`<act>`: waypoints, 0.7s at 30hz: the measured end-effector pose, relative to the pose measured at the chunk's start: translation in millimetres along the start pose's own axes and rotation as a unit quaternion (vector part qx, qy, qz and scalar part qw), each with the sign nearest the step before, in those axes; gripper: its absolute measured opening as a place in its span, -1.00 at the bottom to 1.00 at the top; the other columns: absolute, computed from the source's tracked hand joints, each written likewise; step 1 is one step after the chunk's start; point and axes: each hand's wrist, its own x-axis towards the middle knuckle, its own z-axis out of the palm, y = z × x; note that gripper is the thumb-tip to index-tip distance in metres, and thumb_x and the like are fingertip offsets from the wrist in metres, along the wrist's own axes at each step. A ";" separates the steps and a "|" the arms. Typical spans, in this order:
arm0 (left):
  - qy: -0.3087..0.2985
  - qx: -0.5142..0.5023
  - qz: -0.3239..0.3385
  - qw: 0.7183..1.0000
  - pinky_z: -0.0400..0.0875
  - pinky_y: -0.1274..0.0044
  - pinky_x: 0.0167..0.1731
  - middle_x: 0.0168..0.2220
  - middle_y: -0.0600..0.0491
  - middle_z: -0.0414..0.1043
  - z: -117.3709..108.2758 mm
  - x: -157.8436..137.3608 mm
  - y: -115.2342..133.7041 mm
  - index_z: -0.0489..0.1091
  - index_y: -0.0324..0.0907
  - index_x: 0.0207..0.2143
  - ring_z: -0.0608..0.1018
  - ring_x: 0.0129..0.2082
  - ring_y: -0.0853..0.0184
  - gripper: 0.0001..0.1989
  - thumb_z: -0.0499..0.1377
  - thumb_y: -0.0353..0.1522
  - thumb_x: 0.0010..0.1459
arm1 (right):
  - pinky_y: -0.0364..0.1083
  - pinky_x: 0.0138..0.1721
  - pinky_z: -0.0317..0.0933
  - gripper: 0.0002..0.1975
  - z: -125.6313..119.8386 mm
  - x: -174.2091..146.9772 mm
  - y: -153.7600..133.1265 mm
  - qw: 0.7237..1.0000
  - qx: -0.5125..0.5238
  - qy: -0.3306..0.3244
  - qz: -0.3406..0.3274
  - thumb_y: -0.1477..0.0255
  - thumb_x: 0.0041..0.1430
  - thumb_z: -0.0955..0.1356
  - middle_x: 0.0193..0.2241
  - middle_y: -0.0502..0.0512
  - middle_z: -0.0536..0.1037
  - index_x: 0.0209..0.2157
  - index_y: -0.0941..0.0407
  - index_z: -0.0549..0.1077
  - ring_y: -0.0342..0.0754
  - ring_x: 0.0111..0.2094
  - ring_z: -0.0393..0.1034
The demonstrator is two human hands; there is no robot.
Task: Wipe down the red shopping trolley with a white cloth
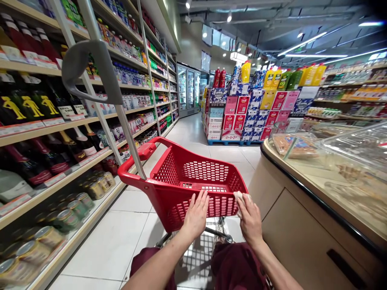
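Observation:
A red plastic shopping basket cart (163,193) with perforated walls stands in front of me, nothing visible inside it. My left hand (196,215) lies against its near side wall, fingers stretched out, with nothing in it. At the right corner of the rim, my right hand (249,219) presses a crumpled white wipe (238,195) onto the plastic with bent fingers. Whether the wipe is cloth or paper I cannot tell. On the cart's left end, a grey loop handle (116,80) rises on a metal pole.
Shelves of bottles and cans (90,155) run along the left. A counter with clear covers (302,189) is close on my right. Stacked drink cartons (236,117) stand ahead, and glass-door fridges (189,90) are at the back. White floor tiles (99,241) show around the cart.

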 end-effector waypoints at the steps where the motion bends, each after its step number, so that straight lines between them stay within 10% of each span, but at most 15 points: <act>1: 0.000 -0.003 0.000 1.000 -0.20 0.27 0.13 0.23 -0.13 -0.21 1.3 -1.3 0.8 -0.10 -0.38 0.16 -0.17 0.22 0.20 -0.41 -0.09 -0.42 0.06 | 0.07 0.07 -0.06 -0.48 2.4 -1.4 1.9 1.000 -0.001 -0.013 -0.010 0.61 0.12 0.08 0.14 0.12 0.14 0.13 0.04 0.09 -0.01 0.16 -0.06; 5: -0.004 -0.007 0.005 1.000 -0.20 0.29 0.14 0.22 -0.11 -0.16 10.0 -14.3 1.2 -0.07 -0.38 0.15 -0.15 0.22 0.20 -0.42 -0.08 -0.41 0.06 | 0.05 0.02 0.02 -0.49 11.3 -17.9 0.7 0.995 -0.009 -0.084 -0.053 0.64 0.09 0.08 0.05 0.09 0.28 0.06 0.04 0.21 -0.03 0.12 0.04; 21: 0.026 0.014 -0.044 0.999 -0.17 0.24 0.13 0.23 -0.09 -0.19 11.1 -31.8 -9.3 -0.12 -0.35 0.17 -0.20 0.22 0.22 -0.34 -0.06 -0.53 -0.04 | 0.08 0.10 -0.08 -0.52 6.3 23.3 -74.1 0.992 0.073 -0.005 -0.105 0.59 0.11 0.12 0.10 0.09 0.21 0.09 0.09 0.16 0.00 0.18 -0.11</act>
